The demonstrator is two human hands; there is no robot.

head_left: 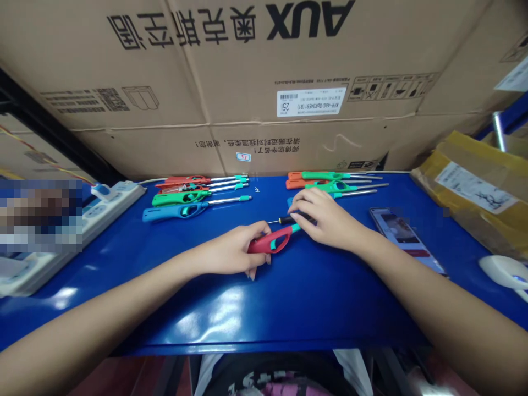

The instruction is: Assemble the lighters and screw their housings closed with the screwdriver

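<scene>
My left hand (235, 250) is closed around the handle of a red long-neck lighter (275, 240) with a teal collar, pressing it to the blue table (264, 308). My right hand (324, 217) lies over the lighter's front end, fingers curled on a small screwdriver (284, 220) with a black and yellow grip whose thin tip points left. Part of the lighter's neck is hidden under my right hand.
Several lighters in red, green and blue (193, 197) lie at the back left, several more in orange and green (334, 182) at the back right. A phone (406, 237) rests right of my hand. A power strip (103, 206) at left, cardboard boxes (264, 82) behind.
</scene>
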